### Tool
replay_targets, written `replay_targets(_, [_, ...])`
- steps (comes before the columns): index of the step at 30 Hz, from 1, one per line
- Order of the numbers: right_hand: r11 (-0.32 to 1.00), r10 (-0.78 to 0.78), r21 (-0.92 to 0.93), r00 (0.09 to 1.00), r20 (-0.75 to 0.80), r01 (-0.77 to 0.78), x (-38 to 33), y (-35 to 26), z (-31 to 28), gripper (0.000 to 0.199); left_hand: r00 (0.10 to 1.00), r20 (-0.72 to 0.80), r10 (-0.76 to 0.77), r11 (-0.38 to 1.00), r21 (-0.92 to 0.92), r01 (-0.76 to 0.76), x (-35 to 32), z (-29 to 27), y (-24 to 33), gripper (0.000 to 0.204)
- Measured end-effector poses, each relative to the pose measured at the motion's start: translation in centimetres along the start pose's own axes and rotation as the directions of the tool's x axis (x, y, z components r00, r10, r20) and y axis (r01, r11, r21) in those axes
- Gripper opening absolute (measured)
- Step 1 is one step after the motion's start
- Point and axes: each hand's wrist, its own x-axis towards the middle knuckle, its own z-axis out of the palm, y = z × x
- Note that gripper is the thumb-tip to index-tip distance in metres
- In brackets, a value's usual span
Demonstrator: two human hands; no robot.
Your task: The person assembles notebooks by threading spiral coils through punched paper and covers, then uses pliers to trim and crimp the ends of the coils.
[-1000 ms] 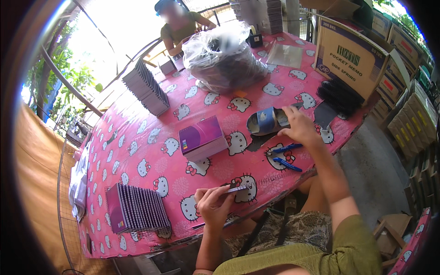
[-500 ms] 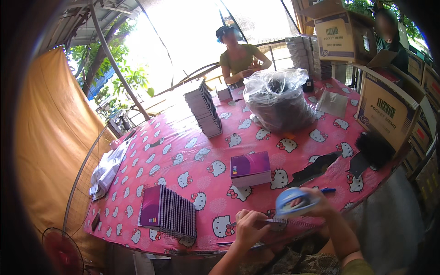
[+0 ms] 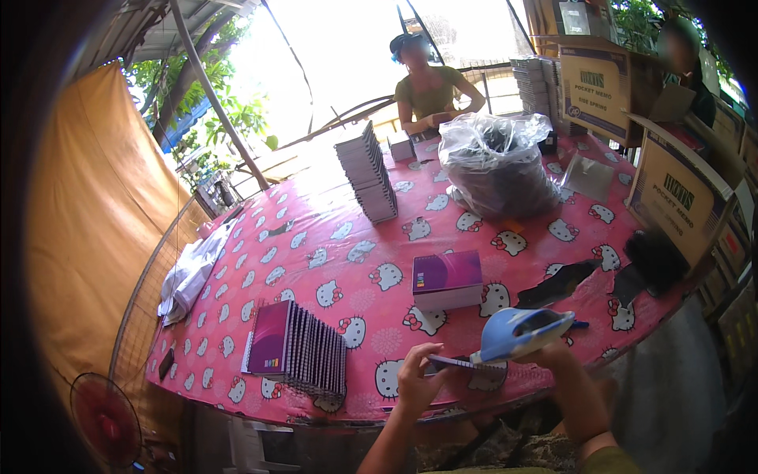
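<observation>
My left hand [image 3: 418, 379] pinches a thin memo notebook [image 3: 458, 363] by its left end, just above the table's front edge. It is seen nearly edge-on. In my right hand [image 3: 549, 357] is a blue-and-white hand-held tool [image 3: 505, 330] with a looped handle; its exact kind I cannot make out. The tool's lower end is at the notebook's right end, and whether they touch is unclear. Beyond my hands lies a stack of purple-covered notebooks [image 3: 447, 276]. To the left, a row of spiral-bound purple notebooks [image 3: 272, 344] stands fanned out.
The table [image 3: 316, 294] has a pink patterned cover, torn at the right. A tall notebook stack [image 3: 365, 174] and a clear plastic bag [image 3: 497, 174] of dark contents stand farther back. Cartons [image 3: 671, 189] crowd the right. A person [image 3: 430, 91] works across the table; another stands behind the cartons.
The tool has turned in my right hand and lies more lengthwise toward the right. My left hand has shifted slightly up with the notebook. The whole view has moved a little.
</observation>
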Motion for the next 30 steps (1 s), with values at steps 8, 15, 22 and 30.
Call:
replay_targets(8, [0.995,-0.082,0.066,0.996,0.037,0.08,1.1,0.3,0.9,0.028,0.964,-0.066,-0.258,0.92,-0.32,0.225,-1.5,-1.4,-2.5,0.035])
replay_targets(15, [0.992,-0.126,-0.013,0.986,0.108,0.128,2.4,-0.8,1.5,0.03,0.945,-0.065,-0.32,0.894,-0.35,0.279,-1.7,-2.2,-2.1,0.029])
replay_targets(22, [0.664,-0.32,-0.634,0.615,-0.72,-0.396,0.7,3.8,-7.3,0.027,0.96,-0.002,-0.281,0.895,-0.362,0.262,-1.7,-2.6,-1.7,0.03])
replay_targets(30, [0.493,-0.241,-0.818,0.857,-0.456,-0.297,-4.3,5.5,-8.8,0.072,0.908,-0.306,0.285,0.953,-0.015,-0.304,-0.3,-0.7,3.8,0.026])
